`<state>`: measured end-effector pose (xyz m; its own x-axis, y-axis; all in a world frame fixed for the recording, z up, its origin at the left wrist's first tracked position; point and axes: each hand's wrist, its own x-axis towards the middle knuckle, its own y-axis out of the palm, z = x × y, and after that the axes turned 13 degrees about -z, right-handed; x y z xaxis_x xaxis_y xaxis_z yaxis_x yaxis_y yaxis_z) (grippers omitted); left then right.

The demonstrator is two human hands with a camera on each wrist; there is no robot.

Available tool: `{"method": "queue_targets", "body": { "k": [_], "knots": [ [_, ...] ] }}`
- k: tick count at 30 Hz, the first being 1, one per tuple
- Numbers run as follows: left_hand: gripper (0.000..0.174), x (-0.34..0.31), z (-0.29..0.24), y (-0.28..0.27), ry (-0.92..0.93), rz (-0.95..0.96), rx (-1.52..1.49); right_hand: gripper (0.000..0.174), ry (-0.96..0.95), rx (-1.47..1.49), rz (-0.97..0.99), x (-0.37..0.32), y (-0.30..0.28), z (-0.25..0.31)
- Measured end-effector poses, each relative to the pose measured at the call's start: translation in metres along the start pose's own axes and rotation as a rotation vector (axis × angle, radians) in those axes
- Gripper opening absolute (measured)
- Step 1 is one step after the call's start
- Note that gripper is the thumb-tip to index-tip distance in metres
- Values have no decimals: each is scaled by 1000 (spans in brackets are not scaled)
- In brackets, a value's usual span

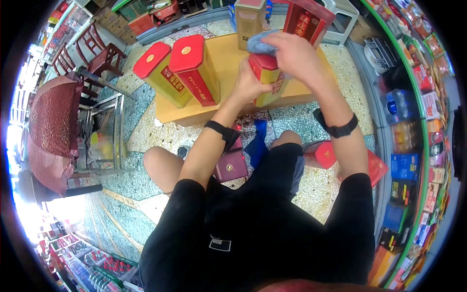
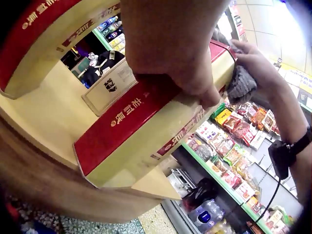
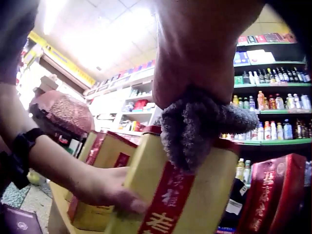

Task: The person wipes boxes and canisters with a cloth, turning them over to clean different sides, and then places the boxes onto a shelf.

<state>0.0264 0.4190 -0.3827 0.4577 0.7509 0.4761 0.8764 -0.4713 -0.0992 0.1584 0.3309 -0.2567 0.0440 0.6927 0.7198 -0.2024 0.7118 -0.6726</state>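
Note:
A yellow-and-red tin box (image 1: 266, 77) with a red lid stands on the wooden table (image 1: 228, 53). My left hand (image 1: 251, 83) grips its side, thumb across the front near the top, as the left wrist view also shows. In my right hand (image 1: 300, 57) is a bunched grey-blue cloth (image 1: 261, 44), held against the lid. From the right wrist view, the cloth (image 3: 187, 129) drapes over the tin's upper edge. To the left stand two similar tins, one (image 1: 194, 68) in front of the other (image 1: 163, 73).
A beige box (image 1: 250, 22) and a red gift box (image 1: 309, 22) stand at the table's far side. By my legs lie a maroon box (image 1: 231, 166) and a red package (image 1: 322, 155). Stocked shelves (image 1: 423, 97) line the right; a chair (image 1: 99, 51) stands left.

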Motion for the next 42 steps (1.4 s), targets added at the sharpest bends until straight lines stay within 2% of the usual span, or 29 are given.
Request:
{"method": "queue_targets", "body": {
  "k": [3,4,5,6,8,9,11,12,14,16,19,20,21,22,23,25,28,29,31,32,34,36,37,42],
  "knots": [
    [104,0,13,0,-20,-26,82,36,82,-136,58,11,-13,-39],
    [104,0,11,-1,-15,-28,78,37,188,-138,101,16,-19,-43],
    [104,-1,9,-3,-12,-22,127,39,292,-140,143,20,-22,-44],
    [104,-2,7,-4,-10,-17,176,39,287,-143,140,22,-21,-43],
    [104,-2,7,-5,14,-10,172,38,407,-156,226,24,-16,-24],
    [103,-1,8,-5,31,-3,171,38,186,-240,166,14,-4,-12],
    [101,4,45,0,116,32,120,37,80,-209,110,1,14,29],
    [99,6,56,2,195,73,69,40,98,-141,223,3,7,60],
    [98,5,53,2,179,108,33,46,45,-148,235,-10,19,80],
    [95,-1,49,-3,135,175,-32,48,-208,-143,256,-16,19,85],
    [91,-10,45,-6,57,247,-132,46,-166,-36,221,-15,-2,64],
    [91,-5,29,-6,59,247,-135,46,-119,-2,174,-14,-7,53],
    [92,1,13,-7,-13,228,-78,43,-74,-4,191,-10,-7,29],
    [94,4,1,-8,-86,210,-23,40,-58,-27,116,-8,-5,6],
    [97,-1,17,-3,46,-24,137,40,-37,-69,89,-9,-6,-17],
    [97,-3,9,-3,61,-43,183,41,10,-145,74,-7,-19,-53],
    [97,-7,6,-4,76,-63,224,44,259,-410,268,-10,-52,-84],
    [96,-6,7,-2,82,-60,219,44,257,-416,272,-10,-57,-89],
    [96,-2,11,-2,52,-21,118,48,283,-381,108,-16,-66,-96],
    [96,1,14,-1,27,15,27,48,289,-388,111,-11,-67,-89],
    [96,1,20,-1,22,32,37,53,32,-189,-136,-2,-52,-69],
    [96,1,19,-1,23,45,52,55,-96,-126,-27,0,-30,-55],
    [96,0,10,-3,26,18,91,53,-38,-124,175,0,-31,-41],
    [94,-3,15,-4,0,-30,127,47,-48,-110,260,-38,-85,-47]
  ]
}}
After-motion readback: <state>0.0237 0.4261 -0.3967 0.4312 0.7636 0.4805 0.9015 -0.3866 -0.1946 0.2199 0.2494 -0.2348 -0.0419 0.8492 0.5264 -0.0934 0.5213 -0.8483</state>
